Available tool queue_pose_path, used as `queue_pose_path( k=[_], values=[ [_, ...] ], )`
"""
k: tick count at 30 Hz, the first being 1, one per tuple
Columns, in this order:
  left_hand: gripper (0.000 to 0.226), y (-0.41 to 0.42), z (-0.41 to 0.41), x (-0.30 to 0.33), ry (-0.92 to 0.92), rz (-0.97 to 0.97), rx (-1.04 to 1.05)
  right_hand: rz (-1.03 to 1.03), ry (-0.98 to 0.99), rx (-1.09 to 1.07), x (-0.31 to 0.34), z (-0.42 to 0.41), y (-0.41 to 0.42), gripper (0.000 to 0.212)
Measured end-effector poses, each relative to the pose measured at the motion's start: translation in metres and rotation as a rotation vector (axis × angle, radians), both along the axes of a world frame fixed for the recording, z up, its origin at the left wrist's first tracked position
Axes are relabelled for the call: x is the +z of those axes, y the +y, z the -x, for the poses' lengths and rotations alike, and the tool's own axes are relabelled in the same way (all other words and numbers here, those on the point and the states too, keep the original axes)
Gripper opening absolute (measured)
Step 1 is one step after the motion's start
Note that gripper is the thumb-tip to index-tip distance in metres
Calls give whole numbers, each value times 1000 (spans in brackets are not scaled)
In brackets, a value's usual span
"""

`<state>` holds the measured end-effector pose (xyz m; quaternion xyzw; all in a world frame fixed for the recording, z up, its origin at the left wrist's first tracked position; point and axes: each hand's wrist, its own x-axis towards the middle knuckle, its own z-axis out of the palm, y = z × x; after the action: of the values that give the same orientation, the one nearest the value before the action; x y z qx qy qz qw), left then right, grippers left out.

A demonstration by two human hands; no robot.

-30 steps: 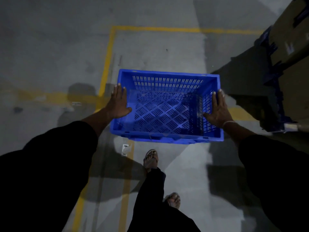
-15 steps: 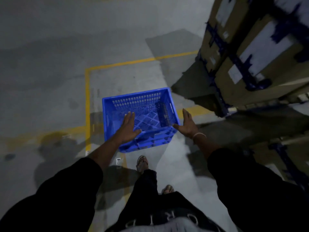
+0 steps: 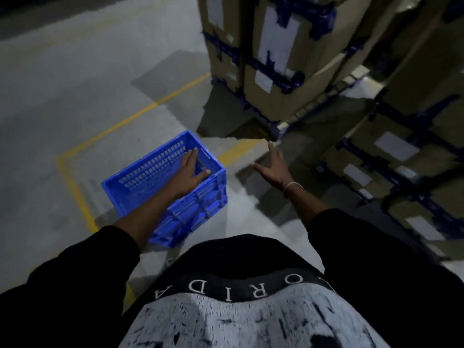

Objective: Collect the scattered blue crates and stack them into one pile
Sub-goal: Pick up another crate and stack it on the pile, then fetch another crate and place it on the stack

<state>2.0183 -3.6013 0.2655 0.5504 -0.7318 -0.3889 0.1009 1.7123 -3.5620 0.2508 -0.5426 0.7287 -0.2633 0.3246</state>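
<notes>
Down on the concrete floor (image 3: 62,96) sits a single blue crate (image 3: 140,187), open side up, inside the corner of a yellow painted line (image 3: 75,189) and just left of tall stacks of cardboard boxes (image 3: 273,54). No other crate or pile shows, so this one looks either freshly set down as the base of the stack or about to be lifted; which, I cannot tell. The left hand (image 3: 187,173) is spread flat, fingers apart, over the crate's right-hand rim, gripping nothing; whether the palm touches the plastic is unclear. The right hand (image 3: 272,169) hangs in the air beside the crate, clear of it, open with fingers splayed and empty, above the floor near the boxes.
</notes>
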Motion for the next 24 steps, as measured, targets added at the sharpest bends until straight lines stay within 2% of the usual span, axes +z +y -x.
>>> queue_pose_path(
  k=[5,9,12,17,24],
  values=[
    [85,-18,17,3,75,-49,-151,-25,-150,-276,6,-2,51,102],
    [87,-25,33,-2,77,-86,-329,-44,-128,-421,4,-5,94,99],
    [99,-20,56,-8,82,-118,-437,-33,-115,-548,4,-6,138,98],
    [85,12,108,-18,67,-83,-627,-49,-128,-755,1,-2,217,97],
    [82,82,192,-15,90,-135,-891,-54,-152,-1047,-2,24,327,96]
  ],
)
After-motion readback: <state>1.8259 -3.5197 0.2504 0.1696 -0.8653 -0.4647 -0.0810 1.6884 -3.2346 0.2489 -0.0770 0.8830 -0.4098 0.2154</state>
